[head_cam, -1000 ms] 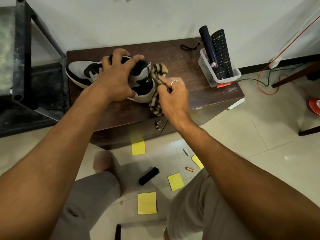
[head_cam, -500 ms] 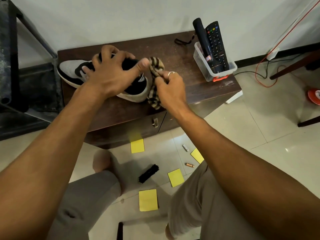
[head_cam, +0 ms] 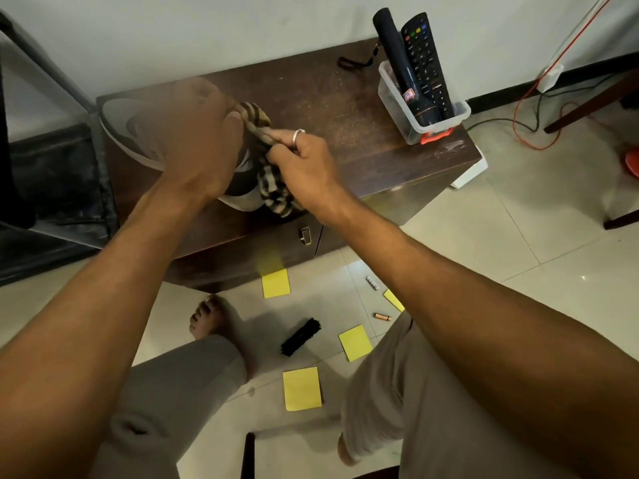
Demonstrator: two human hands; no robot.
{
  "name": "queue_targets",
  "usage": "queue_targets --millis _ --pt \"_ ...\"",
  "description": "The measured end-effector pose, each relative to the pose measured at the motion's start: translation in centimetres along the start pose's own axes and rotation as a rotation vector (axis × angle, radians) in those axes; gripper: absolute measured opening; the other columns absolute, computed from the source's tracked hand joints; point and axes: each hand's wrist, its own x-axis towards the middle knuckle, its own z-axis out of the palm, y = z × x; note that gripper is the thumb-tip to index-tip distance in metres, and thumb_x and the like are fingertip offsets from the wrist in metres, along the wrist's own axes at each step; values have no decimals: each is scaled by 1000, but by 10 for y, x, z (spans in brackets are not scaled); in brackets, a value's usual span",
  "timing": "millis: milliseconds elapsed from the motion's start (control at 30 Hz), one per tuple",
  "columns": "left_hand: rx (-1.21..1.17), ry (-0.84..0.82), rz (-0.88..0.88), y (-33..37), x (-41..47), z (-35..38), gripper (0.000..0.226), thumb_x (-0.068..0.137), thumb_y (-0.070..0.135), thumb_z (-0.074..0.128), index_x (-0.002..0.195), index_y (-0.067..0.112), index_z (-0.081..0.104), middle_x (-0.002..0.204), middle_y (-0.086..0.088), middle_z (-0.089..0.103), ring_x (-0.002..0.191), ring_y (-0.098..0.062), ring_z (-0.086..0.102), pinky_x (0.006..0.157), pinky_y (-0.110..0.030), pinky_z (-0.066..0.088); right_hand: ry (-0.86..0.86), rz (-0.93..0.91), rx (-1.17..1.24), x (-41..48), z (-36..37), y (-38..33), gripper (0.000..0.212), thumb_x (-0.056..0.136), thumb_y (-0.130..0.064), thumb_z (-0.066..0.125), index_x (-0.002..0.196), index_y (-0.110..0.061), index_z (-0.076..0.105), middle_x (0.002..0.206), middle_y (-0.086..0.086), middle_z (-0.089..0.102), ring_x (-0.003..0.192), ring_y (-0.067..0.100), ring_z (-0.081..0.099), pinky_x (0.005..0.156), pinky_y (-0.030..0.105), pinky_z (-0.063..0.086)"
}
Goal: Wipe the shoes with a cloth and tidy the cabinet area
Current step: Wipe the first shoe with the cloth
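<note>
1. Left hand (head_cam: 204, 146): palm down over the grey-and-white sneaker (head_cam: 128, 126), forearm reaching in from 7 o'clock. It is blurred by motion, so I cannot tell whether the fingers clasp the shoe or only lie on it.
2. Right hand (head_cam: 304, 167): forearm enters from 4 o'clock. The fingers are curled tight around the brown-and-cream striped cloth (head_cam: 275, 190), with a silver ring on one finger. The cloth's upper fold lies against the sneaker beside the left thumb, and its loose end hangs at the heel.
3. Sneaker: one. It lies on the dark brown wooden cabinet (head_cam: 345, 108), toe towards 10 o'clock and heel near the front edge.
4. Cabinet: low, set against a pale wall at 12 o'clock, with a small metal catch on its front.
5. Clear plastic tub (head_cam: 415, 126): one, at 2 o'clock on the cabinet top. It holds one black remote control (head_cam: 427, 63) and one black cylindrical torch (head_cam: 397, 53), both upright.
6. Floor: pale glossy tiles (head_cam: 518, 236). A red cable (head_cam: 529, 108) trails at 3 o'clock.
7. Yellow paper notes: four, at 6 o'clock below the cabinet (head_cam: 275, 283) (head_cam: 355, 342) (head_cam: 302, 388) (head_cam: 393, 299).
8. Small batteries: two, one pale (head_cam: 372, 282) and one copper-coloured (head_cam: 382, 317).
9. Black bristle brush (head_cam: 301, 337): one, lying among the notes.
10. Bare foot (head_cam: 211, 319): one, just beside the cabinet base.
</note>
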Motion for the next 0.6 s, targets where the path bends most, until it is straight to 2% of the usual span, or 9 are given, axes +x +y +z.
queue_targets --millis 100,167,233,300,333,400,433,500,600 --pt "-36 -10 4 -2 -1 -2 38 91 39 28 106 22 59 139 -5 36 131 -30 31 114 -60 24 -62 8 -20 -2 2 3 22 97 -7 57 88 -10 77 87 0 73 89 9 69 75 11 51" --pt "-44 -22 9 -1 0 -3 38 90 39 28 104 26 61 139 -4 36 133 -28 30 114 -60 24 -96 43 -130 0 -7 6 34 96 -9 58 62 -13 60 56 0 52 51 9 52 52 15 41" --pt "-51 -29 5 2 0 -4 38 89 39 29 103 26 61 139 -4 36 134 -29 29 114 -61 23 -87 80 -187 4 -14 8 37 96 -13 59 59 -15 56 48 -9 41 42 4 36 50 21 36" --pt "-58 -44 -2 3 0 -4 35 89 38 30 102 25 60 140 -4 35 133 -29 29 115 -60 22 -2 43 -139 5 -11 6 33 97 -14 58 68 -23 70 57 -17 57 53 -2 51 59 23 47" --pt "-57 -52 -4 2 1 -5 31 89 37 31 102 25 58 140 -3 34 133 -30 29 115 -59 22 37 16 -77 5 -6 4 24 98 -13 57 89 -21 79 78 -14 70 73 -3 62 73 23 54" --pt "-54 -65 2 -2 1 -6 24 92 35 33 102 24 52 141 -3 33 130 -29 30 115 -58 24 34 -16 32 4 6 0 31 97 -8 56 123 -10 72 119 -1 72 111 6 64 101 27 53" --pt "-53 -68 13 -5 1 -7 24 93 34 34 105 23 51 141 -4 33 129 -29 30 114 -56 25 6 -8 63 4 10 -1 32 96 -7 56 125 -9 71 121 0 71 113 6 63 102 26 52" --pt "-64 -77 37 -7 1 -10 31 90 35 34 111 21 51 137 -4 35 127 -28 32 114 -52 28 -57 6 19 4 8 -1 23 97 -7 57 99 -13 79 92 -11 72 85 -6 62 81 15 53" --pt "-80 -100 34 -4 2 -14 45 81 38 34 119 21 50 134 -3 37 127 -27 33 114 -51 29 -132 77 -187 10 -7 3 33 98 -12 58 66 -12 66 49 -21 54 43 -4 43 48 12 35"
